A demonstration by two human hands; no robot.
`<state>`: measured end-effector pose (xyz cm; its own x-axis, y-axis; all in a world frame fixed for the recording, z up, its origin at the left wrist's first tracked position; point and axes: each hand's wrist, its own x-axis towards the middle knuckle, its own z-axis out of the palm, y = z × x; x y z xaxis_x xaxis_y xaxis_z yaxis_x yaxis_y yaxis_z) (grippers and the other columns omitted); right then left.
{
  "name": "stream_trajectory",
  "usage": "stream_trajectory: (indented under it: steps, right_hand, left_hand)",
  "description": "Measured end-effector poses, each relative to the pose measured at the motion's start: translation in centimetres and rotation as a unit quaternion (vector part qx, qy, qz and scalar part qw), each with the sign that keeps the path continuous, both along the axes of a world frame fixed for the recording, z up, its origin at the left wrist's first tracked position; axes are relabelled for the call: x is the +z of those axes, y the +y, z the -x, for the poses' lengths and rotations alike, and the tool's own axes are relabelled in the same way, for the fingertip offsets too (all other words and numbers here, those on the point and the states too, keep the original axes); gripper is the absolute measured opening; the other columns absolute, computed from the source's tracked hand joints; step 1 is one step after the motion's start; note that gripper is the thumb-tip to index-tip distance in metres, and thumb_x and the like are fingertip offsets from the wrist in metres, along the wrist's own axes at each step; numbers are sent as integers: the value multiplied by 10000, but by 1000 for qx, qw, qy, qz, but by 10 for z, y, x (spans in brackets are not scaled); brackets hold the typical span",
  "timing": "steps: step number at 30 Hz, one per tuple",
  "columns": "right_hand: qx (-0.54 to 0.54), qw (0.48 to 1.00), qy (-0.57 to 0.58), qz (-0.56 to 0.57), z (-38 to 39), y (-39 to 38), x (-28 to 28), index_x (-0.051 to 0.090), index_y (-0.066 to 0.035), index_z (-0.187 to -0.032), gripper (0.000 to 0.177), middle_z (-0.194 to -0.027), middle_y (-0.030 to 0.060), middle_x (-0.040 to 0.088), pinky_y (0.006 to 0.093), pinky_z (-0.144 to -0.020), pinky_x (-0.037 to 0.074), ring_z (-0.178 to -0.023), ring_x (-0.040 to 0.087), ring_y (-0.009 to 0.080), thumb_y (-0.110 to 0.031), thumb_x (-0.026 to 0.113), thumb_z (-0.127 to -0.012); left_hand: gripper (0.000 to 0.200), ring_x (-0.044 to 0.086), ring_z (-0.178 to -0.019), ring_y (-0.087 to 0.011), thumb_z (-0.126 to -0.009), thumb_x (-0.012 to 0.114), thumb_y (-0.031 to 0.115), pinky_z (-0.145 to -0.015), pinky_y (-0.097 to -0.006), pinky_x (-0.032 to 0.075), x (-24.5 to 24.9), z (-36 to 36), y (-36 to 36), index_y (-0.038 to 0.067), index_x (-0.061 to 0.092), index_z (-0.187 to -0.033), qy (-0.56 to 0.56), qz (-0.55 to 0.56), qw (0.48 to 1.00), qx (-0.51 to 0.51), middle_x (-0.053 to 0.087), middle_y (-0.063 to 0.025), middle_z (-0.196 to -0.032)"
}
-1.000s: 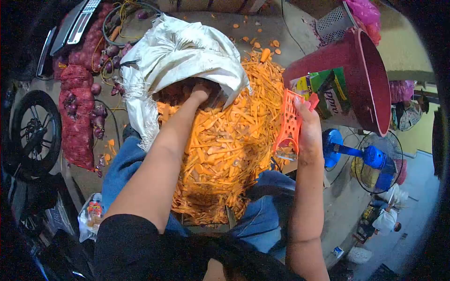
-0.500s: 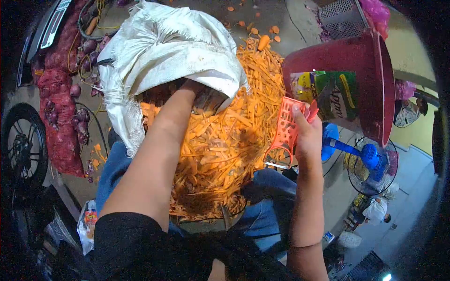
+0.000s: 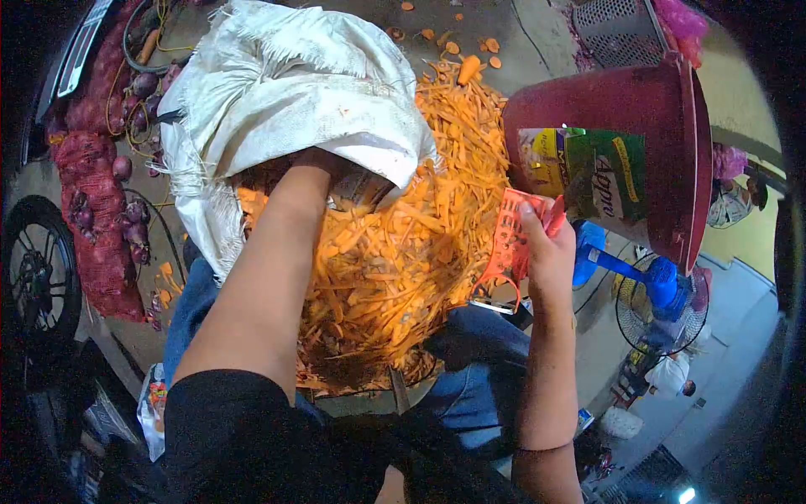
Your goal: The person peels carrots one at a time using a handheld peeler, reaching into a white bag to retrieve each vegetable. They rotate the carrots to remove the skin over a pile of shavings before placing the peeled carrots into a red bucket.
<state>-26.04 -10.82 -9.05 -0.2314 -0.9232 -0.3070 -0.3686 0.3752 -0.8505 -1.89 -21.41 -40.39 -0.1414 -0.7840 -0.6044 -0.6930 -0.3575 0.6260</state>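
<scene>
My left forearm point(image 3: 273, 239) reaches into the mouth of a white woven sack point(image 3: 336, 97). The sack's cloth hides my left hand and whatever it touches. In my right hand point(image 3: 550, 252) is an orange-red peeler point(image 3: 508, 239) with a perforated handle, held by its handle with the blade end pointing down. A large heap of carrot peelings point(image 3: 395, 260) lies under the sack and between my legs. A carrot piece point(image 3: 468, 69) rests at the heap's far edge, close to several carrot slices on the floor.
A dark red bucket point(image 3: 604, 101) with a colourful label lies tilted at the right, near a blue fan point(image 3: 663, 286). Red mesh bags of onions point(image 3: 101, 244) and a wheel point(image 3: 42, 277) are at the left. A grey perforated basket point(image 3: 617, 34) is at the back. People sit farther right.
The view has shifted slightly, so the sack and onion bags appear farther left. My left arm remains inside the sack; my right hand still holds the peeler in nearly the same place.
</scene>
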Motion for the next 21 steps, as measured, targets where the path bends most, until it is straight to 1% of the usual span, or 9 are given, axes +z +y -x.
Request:
stream_trajectory:
  steps: [2,6,9,11,14,17,21]
  right_hand:
    - [-28,998,-20,-49,0,-1,4,500,-30,-812,164,-622,-30,462,183,-447,336,-519,402,36,-186,518,-764]
    - [-35,998,-21,-56,1,1,7,500,-25,-814,160,-630,-30,464,184,-472,338,-533,402,39,-179,508,-770]
    - [-12,998,-38,-40,1,3,7,501,-30,-814,149,-624,-33,456,175,-478,327,-536,394,36,-173,502,-774]
    - [8,1000,-9,17,-2,5,11,500,-29,-803,140,-620,-37,450,175,-480,321,-539,387,32,-167,496,-778]
    - [18,1000,-13,2,-8,9,27,498,-25,-787,140,-625,-36,456,185,-489,325,-545,380,34,-165,495,-779]
    - [35,998,-7,47,-14,19,37,494,-24,-768,141,-623,-37,457,196,-488,327,-542,379,38,-165,494,-779]
    - [56,995,-24,76,-15,33,48,490,-29,-746,148,-602,-33,450,196,-484,327,-533,379,41,-174,500,-775]
  left_hand:
    - [322,548,-745,-218,-784,415,271,-655,-309,443,5,-6,-2,6,498,-946,20,-19,1000,4,567,-131,-772]
    - [324,550,-741,-210,-788,412,275,-650,-303,445,20,-17,-1,6,498,-947,92,-79,992,18,568,-127,-770]
    - [325,552,-737,-205,-791,410,278,-646,-299,447,42,-26,2,7,499,-948,153,-131,979,33,569,-124,-768]
    - [326,553,-734,-201,-793,408,279,-644,-296,448,59,-31,7,7,499,-948,189,-164,967,42,570,-122,-767]
    - [328,554,-731,-195,-795,406,282,-640,-292,449,88,-36,17,7,499,-949,237,-211,947,52,571,-119,-766]
    - [329,556,-727,-190,-798,404,285,-636,-288,451,123,-42,32,8,499,-949,264,-241,932,62,571,-115,-764]
    - [331,558,-722,-183,-802,401,289,-631,-283,453,164,-40,65,9,499,-950,283,-278,915,73,572,-111,-762]
